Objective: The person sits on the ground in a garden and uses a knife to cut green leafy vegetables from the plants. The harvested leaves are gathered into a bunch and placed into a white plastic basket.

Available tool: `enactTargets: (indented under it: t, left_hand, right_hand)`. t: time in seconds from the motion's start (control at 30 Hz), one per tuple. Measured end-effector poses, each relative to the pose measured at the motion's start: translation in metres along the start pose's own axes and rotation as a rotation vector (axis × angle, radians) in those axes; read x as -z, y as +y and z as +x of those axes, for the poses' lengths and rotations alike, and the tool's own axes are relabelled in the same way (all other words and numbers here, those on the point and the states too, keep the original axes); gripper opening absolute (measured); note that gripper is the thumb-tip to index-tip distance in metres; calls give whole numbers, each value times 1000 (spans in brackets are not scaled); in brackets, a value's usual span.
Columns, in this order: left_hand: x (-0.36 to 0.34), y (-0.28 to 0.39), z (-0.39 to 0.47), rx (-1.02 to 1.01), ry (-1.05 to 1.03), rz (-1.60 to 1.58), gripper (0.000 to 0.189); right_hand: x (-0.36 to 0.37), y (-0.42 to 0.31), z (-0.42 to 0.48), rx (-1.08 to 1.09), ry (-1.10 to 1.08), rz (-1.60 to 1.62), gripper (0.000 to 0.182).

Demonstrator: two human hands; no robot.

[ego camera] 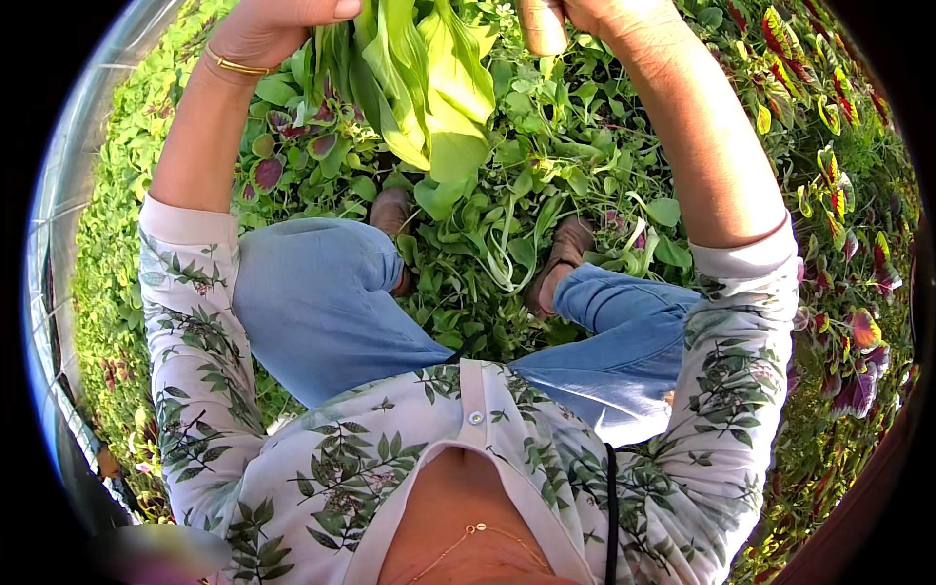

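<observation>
My left hand, with a gold bangle at the wrist, is at the top edge, partly cut off. It is shut on a bunch of broad-leaved greens, whose leaves hang down in bright sun. Right of the bunch, my right hand is also cropped by the top edge. One finger points downward, just above low green plants. Whether this hand holds anything is out of sight.
Pale-stemmed loose greens lie between my brown shoes. Red-and-green leafy plants grow along the right, purple-leaved ones by my left knee. A pale sheet-like barrier with lines across it curves along the left rim.
</observation>
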State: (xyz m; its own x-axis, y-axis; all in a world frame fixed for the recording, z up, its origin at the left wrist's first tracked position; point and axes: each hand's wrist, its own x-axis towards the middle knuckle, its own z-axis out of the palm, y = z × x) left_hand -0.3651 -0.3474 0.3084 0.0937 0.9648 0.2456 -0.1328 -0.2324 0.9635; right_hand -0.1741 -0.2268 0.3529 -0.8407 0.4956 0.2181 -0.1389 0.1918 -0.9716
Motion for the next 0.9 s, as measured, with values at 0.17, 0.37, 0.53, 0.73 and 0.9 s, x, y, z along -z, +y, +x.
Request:
enactTargets:
  t: [0.17, 0.37, 0.53, 0.73, 0.9]
  left_hand:
    - [43, -57, -32, 66, 273, -42, 61]
    - [75, -169, -15, 717, -217, 553, 58]
    - [26, -307, -8, 836, -754, 781, 107]
    - [52, -358, -23, 753, -640, 1196, 76]
    - [48, -357, -52, 866, -476, 1333, 67]
  right_hand:
    - [-19, 127, 19, -160, 7, 450, 20]
    - [-43, 308, -100, -947, 75, 390, 24]
    - [-86, 411, -137, -1127, 267, 155, 24]
    - [-90, 432, -124, -971, 439, 9, 27]
    - [-79, 456, -96, -1132, 346, -17, 26]
